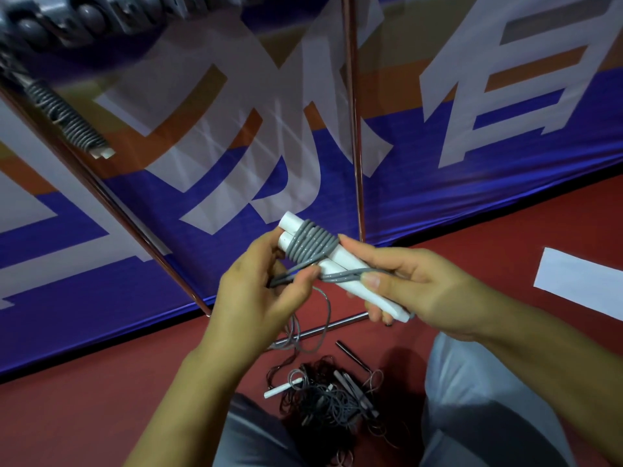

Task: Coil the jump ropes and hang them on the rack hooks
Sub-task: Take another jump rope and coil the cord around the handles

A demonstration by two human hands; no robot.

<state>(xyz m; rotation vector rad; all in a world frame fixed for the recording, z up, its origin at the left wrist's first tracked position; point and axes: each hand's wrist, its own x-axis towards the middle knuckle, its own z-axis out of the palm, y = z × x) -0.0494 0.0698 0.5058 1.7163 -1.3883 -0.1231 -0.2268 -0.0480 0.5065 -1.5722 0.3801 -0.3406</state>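
Observation:
My right hand [401, 281] grips the two white handles [340, 261] of a jump rope, held side by side. Grey cord [312, 246] is wound in several turns around their upper part. My left hand [259, 281] pinches the loose grey cord just left of the handles, and the rest of that cord hangs down in loops [317, 325] toward the floor. Another wound grey rope with white handles [72, 123] hangs at the upper left on the metal rack [352, 129].
A tangled pile of dark and grey jump ropes [330, 396] with a white handle lies on the red floor between my knees. The rack's base bar [323, 328] runs along the floor. A blue banner [438, 183] stands behind. A white sheet [580, 281] lies right.

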